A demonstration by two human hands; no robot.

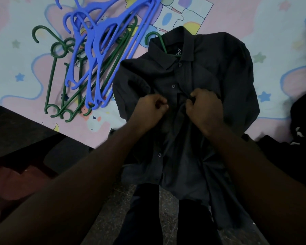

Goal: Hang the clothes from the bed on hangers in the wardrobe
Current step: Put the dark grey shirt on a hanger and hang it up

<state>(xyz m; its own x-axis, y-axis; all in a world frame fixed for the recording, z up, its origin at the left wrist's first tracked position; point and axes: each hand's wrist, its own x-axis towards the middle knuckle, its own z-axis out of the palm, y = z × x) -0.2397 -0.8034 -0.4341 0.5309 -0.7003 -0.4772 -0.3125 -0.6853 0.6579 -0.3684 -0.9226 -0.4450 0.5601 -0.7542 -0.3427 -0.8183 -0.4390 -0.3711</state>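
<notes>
A dark grey button-up shirt [210, 71] lies face up on the bed, its lower part hanging over the bed's edge. A green hanger sits inside it, and only the hook [155, 38] sticks out at the collar. My left hand [147, 107] pinches the left front edge of the shirt at mid-chest. My right hand [203, 107] pinches the right front edge beside it. The two edges meet between my hands, below the second button.
A heap of blue hangers [102, 41] and green hangers [60, 71] lies on the pink cartoon bedsheet [16, 55] left of the shirt. A black garment with white stripes [304, 119] lies at the right. Dark floor [113, 206] shows below the bed's edge.
</notes>
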